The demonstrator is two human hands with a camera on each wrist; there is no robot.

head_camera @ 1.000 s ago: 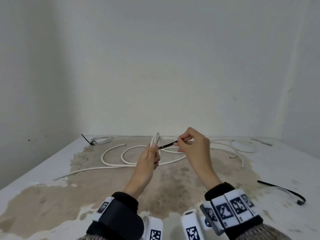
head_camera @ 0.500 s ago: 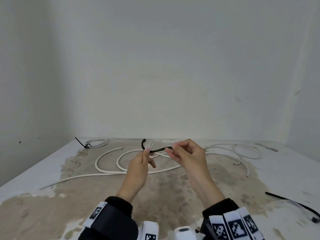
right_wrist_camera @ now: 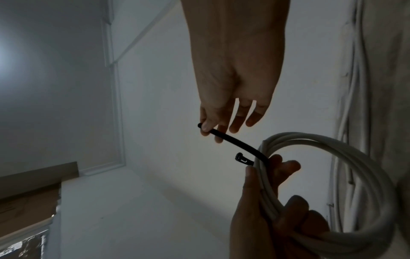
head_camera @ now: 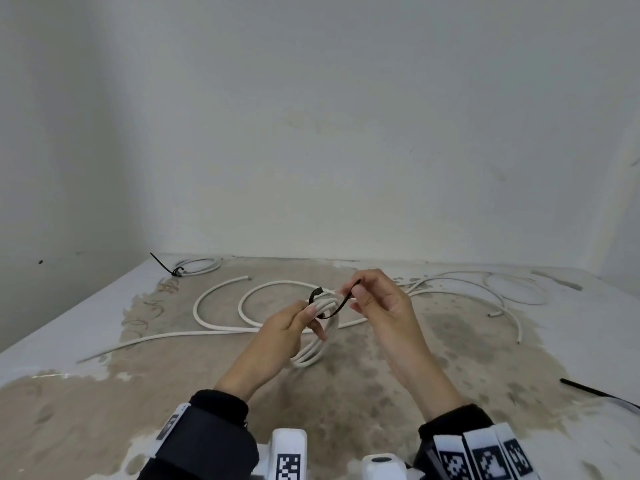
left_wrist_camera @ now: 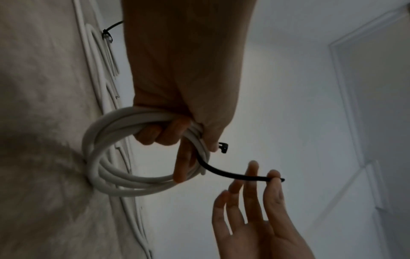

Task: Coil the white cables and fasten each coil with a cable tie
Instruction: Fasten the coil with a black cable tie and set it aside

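Observation:
My left hand (head_camera: 304,315) grips a white cable coil (head_camera: 317,344) above the table; the coil (left_wrist_camera: 115,157) hangs from curled fingers in the left wrist view. A black cable tie (head_camera: 332,306) bends around the coil strands, its head (left_wrist_camera: 223,147) sticking out by the left thumb. My right hand (head_camera: 356,292) pinches the tie's tail end between thumb and forefinger, to the right of the coil. The right wrist view shows the tie (right_wrist_camera: 235,142) running from the pinch down to the coil (right_wrist_camera: 332,175).
A loose white cable (head_camera: 221,306) loops across the stained table (head_camera: 173,393) behind my hands. More white cable (head_camera: 502,289) lies at the back right. A tied coil (head_camera: 197,266) sits at the back left. A spare black tie (head_camera: 602,398) lies at the right edge.
The coil has tipped down so its ring faces the head camera. The tie now curves under and around the strands, and my right hand has drawn its tail up to the right.

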